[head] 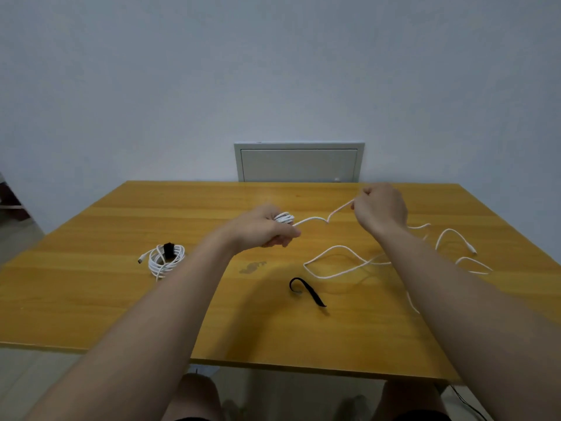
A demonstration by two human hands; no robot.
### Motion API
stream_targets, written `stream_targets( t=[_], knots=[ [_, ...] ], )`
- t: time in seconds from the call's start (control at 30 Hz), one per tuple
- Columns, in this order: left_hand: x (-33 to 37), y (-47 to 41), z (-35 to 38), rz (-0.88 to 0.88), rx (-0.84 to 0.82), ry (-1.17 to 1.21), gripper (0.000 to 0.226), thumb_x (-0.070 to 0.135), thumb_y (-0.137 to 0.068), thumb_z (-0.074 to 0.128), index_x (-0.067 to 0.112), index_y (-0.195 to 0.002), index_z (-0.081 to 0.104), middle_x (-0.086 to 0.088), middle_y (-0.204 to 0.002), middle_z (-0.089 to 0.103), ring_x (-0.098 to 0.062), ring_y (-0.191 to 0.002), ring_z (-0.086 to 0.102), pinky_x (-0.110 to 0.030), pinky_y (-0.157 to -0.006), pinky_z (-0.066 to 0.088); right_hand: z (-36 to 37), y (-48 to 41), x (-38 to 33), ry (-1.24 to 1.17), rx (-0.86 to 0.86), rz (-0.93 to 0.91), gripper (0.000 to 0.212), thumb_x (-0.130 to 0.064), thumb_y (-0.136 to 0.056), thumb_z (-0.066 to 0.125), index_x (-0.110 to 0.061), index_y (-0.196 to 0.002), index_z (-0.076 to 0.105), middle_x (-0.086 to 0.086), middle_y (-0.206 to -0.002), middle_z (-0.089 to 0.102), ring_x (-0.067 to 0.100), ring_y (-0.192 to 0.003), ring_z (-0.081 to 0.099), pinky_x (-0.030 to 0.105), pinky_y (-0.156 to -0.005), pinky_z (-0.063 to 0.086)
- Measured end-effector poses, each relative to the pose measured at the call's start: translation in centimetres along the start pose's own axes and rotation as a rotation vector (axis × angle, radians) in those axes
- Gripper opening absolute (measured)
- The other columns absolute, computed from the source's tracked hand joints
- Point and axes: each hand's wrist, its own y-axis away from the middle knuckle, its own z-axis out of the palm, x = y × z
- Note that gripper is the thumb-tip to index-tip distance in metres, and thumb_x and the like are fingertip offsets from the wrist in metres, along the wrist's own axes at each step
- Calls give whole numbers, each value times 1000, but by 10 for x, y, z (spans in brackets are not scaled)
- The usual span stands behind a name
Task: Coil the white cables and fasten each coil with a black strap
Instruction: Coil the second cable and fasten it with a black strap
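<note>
My left hand (267, 227) grips a small coil of white cable (284, 217) above the middle of the wooden table (121, 314). From that coil the cable runs right to my right hand (381, 208), which pinches it with curled fingers. The loose rest of this white cable (343, 262) lies in loops on the right side of the table, partly hidden by my right forearm. A loose black strap (306, 290) lies on the table in front of my hands. At the left sits a finished white coil (165, 258) wrapped with a black strap (168, 250).
A grey metal panel (299, 162) is set in the wall behind the table's far edge. My knees show below the near table edge. A dark stain (252, 267) marks the tabletop near the middle.
</note>
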Motion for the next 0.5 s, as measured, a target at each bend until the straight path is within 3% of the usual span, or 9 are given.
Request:
stream_targets(
  t=[0.1, 0.17, 0.27, 0.33, 0.4, 0.5],
  knots=[
    [-11, -4, 2, 47, -51, 310, 46, 23, -100, 58, 17, -59, 37, -4, -57, 33, -16, -49, 24, -24, -48, 21, 15, -5, 11, 165, -123, 63, 34, -17, -90, 49, -15, -111, 76, 14, -124, 70, 40, -125, 53, 39, -101, 42],
    [-16, -10, 5, 78, -48, 513, 48, 26, -102, 52, 20, -60, 30, -2, -56, 27, -15, -46, 21, -23, -46, 19, 27, 0, 7, 116, -108, -28, 41, -14, -86, 47, -19, -118, 72, 11, -130, 65, 38, -130, 47, 39, -109, 35],
    [-19, -18, 11, 37, -53, 807, 48, 32, -103, 46, 22, -60, 28, 3, -48, 25, -10, -37, 21, -20, -40, 17, 39, 16, -12, -278, 47, -363, 45, -15, -74, 41, -15, -108, 72, 6, -114, 69, 27, -116, 54, 32, -99, 38],
    [-21, -24, 14, 8, -67, 968, 48, 39, -102, 47, 23, -60, 30, 6, -46, 24, -7, -33, 21, -19, -37, 16, 40, 29, -27, -555, 21, -459, 38, -18, -80, 41, -12, -99, 74, -1, -101, 72, 17, -103, 62, 29, -88, 44],
    [-25, -30, 15, 14, -63, 1052, 49, 43, -102, 46, 24, -59, 32, 8, -44, 23, -5, -32, 20, -18, -35, 19, 42, 38, -39, -758, -62, -434, 42, -31, -90, 38, -9, -93, 74, -2, -88, 76, 14, -90, 70, 30, -81, 51],
    [-30, -40, 15, 52, -12, 1119, 48, 44, -102, 44, 24, -59, 33, 8, -49, 16, -8, -37, 12, -21, -38, 16, 50, 39, -46, -943, -180, -296, 44, -43, -97, 46, -7, -100, 70, 6, -79, 77, 21, -79, 75, 37, -75, 59]
  ],
)
